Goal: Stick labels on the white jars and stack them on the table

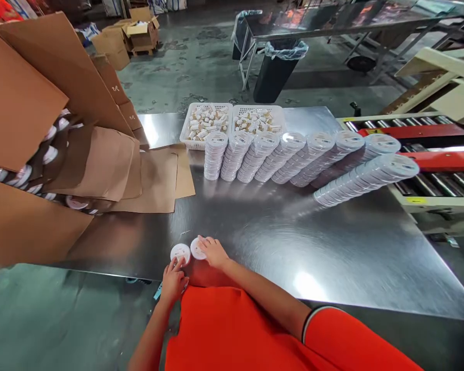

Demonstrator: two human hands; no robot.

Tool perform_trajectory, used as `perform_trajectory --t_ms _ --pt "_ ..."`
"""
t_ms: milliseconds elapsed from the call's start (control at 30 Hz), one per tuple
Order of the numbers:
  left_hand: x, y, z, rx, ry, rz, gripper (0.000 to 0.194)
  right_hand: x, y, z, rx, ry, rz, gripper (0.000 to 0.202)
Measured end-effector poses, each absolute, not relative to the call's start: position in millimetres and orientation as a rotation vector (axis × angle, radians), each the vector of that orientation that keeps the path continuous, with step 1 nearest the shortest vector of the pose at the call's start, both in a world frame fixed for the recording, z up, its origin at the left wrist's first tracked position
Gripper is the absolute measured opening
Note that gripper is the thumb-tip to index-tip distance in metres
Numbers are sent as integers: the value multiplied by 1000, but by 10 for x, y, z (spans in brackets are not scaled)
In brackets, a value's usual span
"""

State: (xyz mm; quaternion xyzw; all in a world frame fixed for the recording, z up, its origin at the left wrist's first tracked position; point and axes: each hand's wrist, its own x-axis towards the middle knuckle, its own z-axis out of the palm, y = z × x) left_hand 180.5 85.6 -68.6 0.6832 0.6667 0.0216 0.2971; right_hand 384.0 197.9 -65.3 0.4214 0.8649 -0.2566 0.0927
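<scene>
I stand at a shiny stainless-steel table [355, 247], wearing a bright red top [220, 330], and look down at my two bare hands near its close edge. My left hand [173, 282] reaches forward, its front fingers a little spread and resting on a round white container with a flat lid [180, 251]. My right hand [215, 253] comes in from the right, fingers stretched over a second round white container [197, 249]. I cannot tell whether either hand pinches its container or only touches it. The two containers lie side by side on the metal, close together, just in front of my body.

Farther back, eight tall columns of stacked round, clear-and-white plastic containers [280, 158] form a row. Behind the row's left end sit two white plastic baskets [194, 146], side by side, filled with small white-and-gold pieces [208, 122]. To my left, a large open brown cardboard box [67, 56] holds more round containers among brown cardboard sheets; other flat brown sheets [156, 180] lie on the table beside it. To my right is a roller conveyor with red rails [436, 162]. Beyond the table, a black bin with a clear liner [275, 74] stands on the floor.
</scene>
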Motion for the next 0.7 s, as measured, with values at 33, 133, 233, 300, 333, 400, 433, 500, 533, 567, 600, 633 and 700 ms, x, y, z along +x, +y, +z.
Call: perform_trajectory --t_ms 33,133,233,300,333,400,433,500,533,567,600,633,700 --pt "1781 842 -698 1811 1780 68 22 3851 1992 -666 1125 2602 -814 71" --pt "1698 816 -723 1797 1794 100 22 3866 1981 -711 995 2587 -927 76" --pt "1632 833 -745 1780 1793 136 24 3843 1875 -744 1158 2542 -942 81" --pt "1605 875 -758 1770 1798 153 24 3816 1792 -743 1216 2555 -916 86" --pt "1594 903 -762 1766 1803 159 23 3803 1761 -735 1215 2570 -888 88" --pt "1576 965 -756 1764 1817 168 22 3783 1730 -712 1170 2596 -822 88" --pt "1569 996 -744 1765 1825 165 22 3776 1729 -700 1146 2602 -791 87" --pt "1572 1053 -706 1771 1840 153 22 3767 1745 -681 1159 2587 -746 83" --pt "1588 1078 -684 1775 1848 149 22 3763 1755 -675 1199 2567 -730 82" --pt "1617 1101 -663 1777 1854 146 24 3759 1763 -672 1250 2544 -719 81" --pt "1660 1121 -648 1774 1859 144 24 3755 1769 -671 1303 2520 -711 80" --pt "1717 1137 -639 1765 1861 140 24 3751 1773 -672 1346 2500 -708 79" --pt "1851 1160 -645 1737 1856 114 22 3747 1776 -678 1393 2487 -713 78"
